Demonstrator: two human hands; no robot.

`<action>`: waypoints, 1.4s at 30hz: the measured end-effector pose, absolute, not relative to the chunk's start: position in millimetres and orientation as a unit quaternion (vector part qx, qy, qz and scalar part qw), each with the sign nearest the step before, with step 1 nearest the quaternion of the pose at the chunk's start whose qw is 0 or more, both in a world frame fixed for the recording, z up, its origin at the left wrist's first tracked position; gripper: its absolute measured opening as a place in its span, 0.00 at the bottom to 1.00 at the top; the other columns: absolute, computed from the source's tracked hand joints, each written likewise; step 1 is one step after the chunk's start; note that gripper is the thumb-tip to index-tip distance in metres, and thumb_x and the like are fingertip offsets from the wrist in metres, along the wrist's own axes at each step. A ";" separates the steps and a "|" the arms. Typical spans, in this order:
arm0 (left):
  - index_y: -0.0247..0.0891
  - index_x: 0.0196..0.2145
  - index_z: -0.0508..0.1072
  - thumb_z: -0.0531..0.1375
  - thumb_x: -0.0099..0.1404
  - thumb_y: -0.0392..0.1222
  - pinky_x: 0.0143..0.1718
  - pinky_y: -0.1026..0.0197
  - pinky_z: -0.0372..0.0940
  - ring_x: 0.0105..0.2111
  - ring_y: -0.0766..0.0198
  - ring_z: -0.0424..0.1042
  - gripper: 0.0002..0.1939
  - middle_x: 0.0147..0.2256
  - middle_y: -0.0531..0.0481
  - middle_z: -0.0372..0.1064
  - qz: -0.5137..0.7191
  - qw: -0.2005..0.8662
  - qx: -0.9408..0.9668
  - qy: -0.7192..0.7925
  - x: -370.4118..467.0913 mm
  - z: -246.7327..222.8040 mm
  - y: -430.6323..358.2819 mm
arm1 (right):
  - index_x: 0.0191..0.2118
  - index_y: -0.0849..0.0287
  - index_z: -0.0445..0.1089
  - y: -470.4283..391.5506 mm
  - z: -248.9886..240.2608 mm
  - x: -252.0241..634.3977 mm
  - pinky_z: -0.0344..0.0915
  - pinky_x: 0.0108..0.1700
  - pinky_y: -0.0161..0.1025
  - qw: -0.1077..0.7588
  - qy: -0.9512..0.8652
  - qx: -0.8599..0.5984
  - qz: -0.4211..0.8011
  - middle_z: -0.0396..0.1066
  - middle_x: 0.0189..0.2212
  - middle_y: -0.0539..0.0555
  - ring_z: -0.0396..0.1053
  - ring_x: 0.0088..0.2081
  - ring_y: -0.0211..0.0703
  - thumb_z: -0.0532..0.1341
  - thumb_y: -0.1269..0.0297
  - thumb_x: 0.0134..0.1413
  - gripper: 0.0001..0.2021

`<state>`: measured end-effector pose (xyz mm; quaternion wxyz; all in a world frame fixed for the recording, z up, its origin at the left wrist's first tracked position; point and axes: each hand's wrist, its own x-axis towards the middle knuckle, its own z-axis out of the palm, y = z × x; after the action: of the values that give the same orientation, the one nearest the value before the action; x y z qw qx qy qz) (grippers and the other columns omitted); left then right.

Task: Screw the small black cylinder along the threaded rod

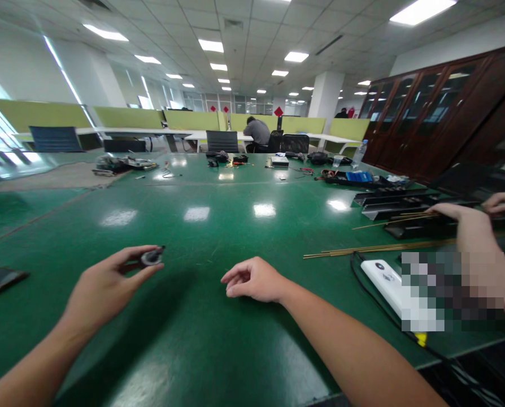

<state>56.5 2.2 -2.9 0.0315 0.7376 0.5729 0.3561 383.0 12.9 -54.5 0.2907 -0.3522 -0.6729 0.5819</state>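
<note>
My left hand (108, 282) is raised above the green table at the left, pinching a small round part with a silvery rim and a dark centre (151, 258) between thumb and fingertips. What the part is exactly, I cannot make out. Nearer the middle, my right hand (255, 280) is low over the tabletop or resting on it. Its fingers are loosely bent, with a gap between thumb and fingers, and nothing shows in them.
The green table (218, 237) stretches far ahead. A dark phone-like slab (2, 281) lies at the left. On the right are thin brass-coloured rods (362, 249), a white device (388, 285) with a cable, black metal channels (388, 210) and another person's hands (475, 226). Electronics and tools lie further back.
</note>
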 end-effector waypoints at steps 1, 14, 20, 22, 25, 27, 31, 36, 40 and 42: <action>0.45 0.52 0.74 0.65 0.62 0.57 0.39 0.57 0.74 0.37 0.58 0.78 0.24 0.41 0.52 0.77 0.334 0.060 0.750 0.567 74.9 -7.4 9.7 | 0.46 0.62 0.76 14.4 -53.6 384.5 0.71 0.42 0.39 0.313 -0.680 -0.376 0.547 0.77 0.35 0.55 0.75 0.36 0.41 0.71 0.67 0.45 0.19; 0.47 0.59 0.65 0.64 0.65 0.43 0.51 0.55 0.68 0.47 0.59 0.72 0.25 0.48 0.48 0.71 0.324 0.154 0.851 0.384 160.3 -49.3 2.8 | 0.51 0.53 0.66 -2.1 -33.9 390.0 0.66 0.45 0.39 0.320 -0.808 -0.447 0.210 0.73 0.45 0.52 0.70 0.42 0.43 0.59 0.83 0.41 0.29; 0.43 0.48 0.71 0.63 0.66 0.42 0.48 0.56 0.68 0.45 0.59 0.72 0.13 0.45 0.47 0.72 0.353 0.142 0.842 0.381 156.2 -50.5 5.7 | 0.52 0.53 0.68 -5.1 -33.2 384.4 0.65 0.50 0.42 0.321 -0.821 -0.432 0.190 0.72 0.45 0.53 0.69 0.46 0.46 0.65 0.74 0.47 0.24; 0.43 0.48 0.71 0.64 0.65 0.43 0.48 0.57 0.68 0.44 0.60 0.73 0.14 0.44 0.49 0.73 0.353 0.151 0.836 0.391 157.1 -52.1 5.7 | 0.50 0.54 0.69 -4.0 -32.9 384.8 0.65 0.49 0.42 0.327 -0.818 -0.437 0.182 0.72 0.43 0.53 0.69 0.45 0.46 0.66 0.71 0.47 0.21; 0.45 0.48 0.72 0.65 0.64 0.43 0.47 0.58 0.68 0.44 0.61 0.73 0.14 0.43 0.51 0.73 0.359 0.154 0.830 0.398 156.6 -54.5 5.5 | 0.45 0.55 0.72 -3.5 -32.8 385.5 0.65 0.47 0.41 0.327 -0.821 -0.436 0.171 0.73 0.41 0.53 0.70 0.43 0.46 0.67 0.68 0.48 0.16; 0.45 0.48 0.72 0.65 0.64 0.42 0.47 0.59 0.68 0.44 0.62 0.73 0.14 0.43 0.52 0.73 0.361 0.152 0.830 0.396 155.7 -55.2 5.6 | 0.44 0.55 0.73 -4.2 -32.9 385.5 0.65 0.46 0.41 0.326 -0.825 -0.430 0.168 0.73 0.40 0.53 0.70 0.42 0.46 0.68 0.66 0.49 0.14; 0.46 0.48 0.72 0.65 0.64 0.42 0.47 0.60 0.68 0.44 0.63 0.73 0.15 0.44 0.53 0.73 0.364 0.151 0.834 0.385 155.1 -56.0 5.9 | 0.44 0.55 0.74 -5.7 -33.1 385.1 0.65 0.44 0.40 0.330 -0.826 -0.424 0.168 0.74 0.38 0.52 0.71 0.40 0.44 0.66 0.63 0.52 0.12; 0.46 0.49 0.71 0.65 0.64 0.42 0.48 0.60 0.68 0.44 0.64 0.73 0.15 0.44 0.53 0.73 0.365 0.150 0.844 0.364 156.1 -57.0 6.3 | 0.41 0.56 0.76 -4.4 -34.8 385.0 0.65 0.42 0.38 0.332 -0.827 -0.418 0.173 0.76 0.37 0.52 0.72 0.38 0.43 0.65 0.63 0.54 0.08; 0.46 0.50 0.71 0.65 0.65 0.41 0.49 0.61 0.67 0.45 0.65 0.72 0.15 0.45 0.52 0.73 0.365 0.150 0.851 0.348 155.1 -57.3 6.3 | 0.39 0.57 0.77 -2.1 -37.1 384.5 0.65 0.40 0.36 0.338 -0.830 -0.402 0.188 0.77 0.35 0.52 0.72 0.37 0.41 0.65 0.63 0.55 0.07; 0.45 0.49 0.72 0.65 0.65 0.40 0.49 0.61 0.68 0.45 0.65 0.72 0.15 0.45 0.52 0.73 0.367 0.151 0.852 0.340 154.9 -57.2 6.1 | 0.40 0.57 0.78 -1.2 -37.8 384.5 0.64 0.40 0.36 0.340 -0.830 -0.399 0.191 0.77 0.35 0.52 0.73 0.36 0.41 0.66 0.63 0.55 0.07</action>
<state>154.9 6.1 -57.2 0.1512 0.8523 0.3403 0.3674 384.5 -1.2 -37.8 0.3397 -0.3992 -0.8300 0.1906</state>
